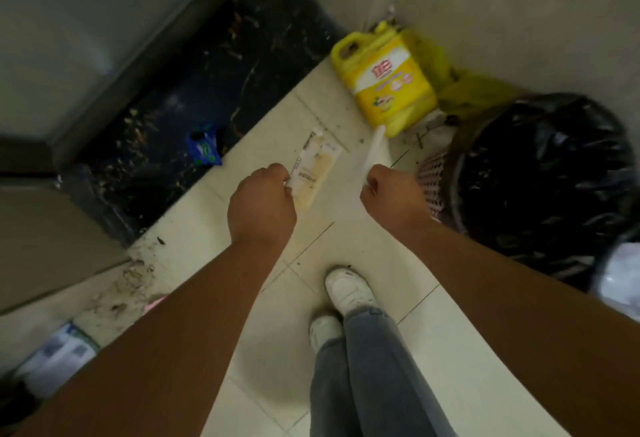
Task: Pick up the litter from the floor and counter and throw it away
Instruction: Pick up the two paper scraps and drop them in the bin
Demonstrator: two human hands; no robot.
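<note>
My left hand [262,202] is closed around a cream-coloured wrapper [313,168] with printed text, held above the pale tiled floor. My right hand [391,194] grips a white piece of paper litter [375,149] that sticks up from the fist. Both hands hover left of a pink basket bin lined with a black bag [540,177]. A blue wrapper [203,149] lies on the dark strip of floor to the left.
A yellow detergent jug [384,80] and a yellow bag [460,86] stand in the corner behind the bin. The dark threshold [194,90] is strewn with dry debris. White packaging [57,355] lies at lower left. My white shoes [348,289] stand on the tiles.
</note>
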